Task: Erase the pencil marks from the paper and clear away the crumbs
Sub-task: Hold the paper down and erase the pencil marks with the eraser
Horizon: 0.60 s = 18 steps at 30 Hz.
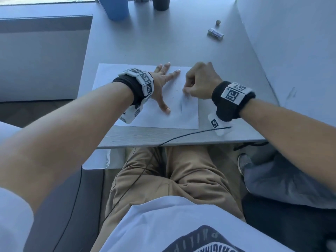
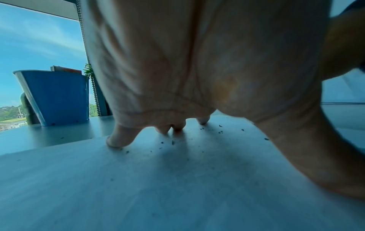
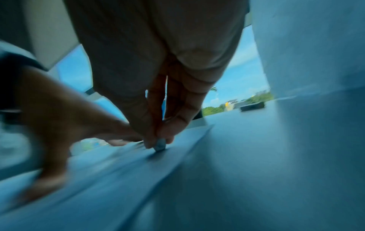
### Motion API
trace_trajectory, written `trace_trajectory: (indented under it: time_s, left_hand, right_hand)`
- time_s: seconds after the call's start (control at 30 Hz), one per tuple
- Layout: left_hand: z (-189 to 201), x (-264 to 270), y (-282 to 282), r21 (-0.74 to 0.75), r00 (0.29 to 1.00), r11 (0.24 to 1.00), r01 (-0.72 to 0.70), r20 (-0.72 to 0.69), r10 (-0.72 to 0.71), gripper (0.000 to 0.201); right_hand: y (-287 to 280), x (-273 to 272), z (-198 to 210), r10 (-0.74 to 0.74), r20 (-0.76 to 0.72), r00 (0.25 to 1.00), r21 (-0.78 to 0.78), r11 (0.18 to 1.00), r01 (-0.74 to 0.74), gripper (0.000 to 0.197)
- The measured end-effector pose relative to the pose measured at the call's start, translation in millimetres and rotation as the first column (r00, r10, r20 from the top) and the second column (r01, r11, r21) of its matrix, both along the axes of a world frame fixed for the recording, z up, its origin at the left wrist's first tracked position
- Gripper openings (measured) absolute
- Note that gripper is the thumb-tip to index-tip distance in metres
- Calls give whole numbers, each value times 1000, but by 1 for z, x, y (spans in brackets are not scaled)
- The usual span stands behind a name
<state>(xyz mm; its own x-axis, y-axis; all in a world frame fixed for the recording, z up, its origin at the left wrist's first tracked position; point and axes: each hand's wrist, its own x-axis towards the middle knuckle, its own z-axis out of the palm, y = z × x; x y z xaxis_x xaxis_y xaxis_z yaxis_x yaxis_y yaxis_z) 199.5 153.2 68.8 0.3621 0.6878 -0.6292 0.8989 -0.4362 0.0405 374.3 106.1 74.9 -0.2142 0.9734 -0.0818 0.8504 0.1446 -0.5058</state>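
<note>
A white sheet of paper (image 1: 112, 77) lies on the grey desk near its front edge, with faint grey pencil smudges (image 1: 183, 105) right of centre. My left hand (image 1: 163, 84) presses flat on the paper, fingers spread. My right hand (image 1: 198, 82) pinches a small eraser (image 3: 160, 145) between thumb and fingertips, its tip on the paper beside the smudges. Dark eraser crumbs (image 2: 173, 142) lie scattered on the paper (image 2: 138, 187) around my left fingertips (image 2: 116, 140). The right wrist view is blurred by motion.
A small marked block (image 1: 215, 33) and a little crumpled ball (image 1: 217, 22) lie at the desk's far right. A blue bin (image 1: 116, 8) and a dark cup (image 1: 161, 3) stand at the back. A white wall (image 1: 291, 42) bounds the right. A black cable (image 1: 190, 134) crosses the front edge.
</note>
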Motion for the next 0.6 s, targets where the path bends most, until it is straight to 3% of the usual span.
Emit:
trace_trajectory:
  time_s: [0.1, 0.23, 0.27, 0.37, 0.4, 0.53, 0.6]
  left_hand:
    - [-2, -1, 0, -2, 1000, 1000, 3, -3, -3, 149]
    - [1, 1, -1, -9, 1000, 1000, -14, 4, 14, 149]
    - [1, 1, -1, -6, 1000, 1000, -15, 4, 15, 149]
    - [-2, -1, 2, -5, 1000, 1000, -3, -1, 3, 151]
    - [-3, -2, 1, -3, 1000, 1000, -1, 0, 1, 151]
    - [0, 0, -1, 0, 1000, 1000, -3, 24, 3, 149]
    - [-1, -1, 1, 8, 1000, 1000, 4, 24, -4, 149]
  right_hand:
    - [-29, -17, -7, 205, -19, 979, -72, 976, -206, 12]
    - [14, 12, 1, -60, -14, 998, 42, 997, 61, 5]
    - [10, 9, 1, -54, -9, 999, 39, 998, 54, 5]
    - [-27, -16, -9, 193, -14, 981, -60, 979, -194, 10]
    - [-27, -14, -9, 203, -17, 979, -77, 976, -204, 11]
    - [12, 13, -1, -48, -21, 999, 36, 998, 49, 6]
    - [-4, -3, -4, 50, -2, 999, -19, 999, -50, 11]
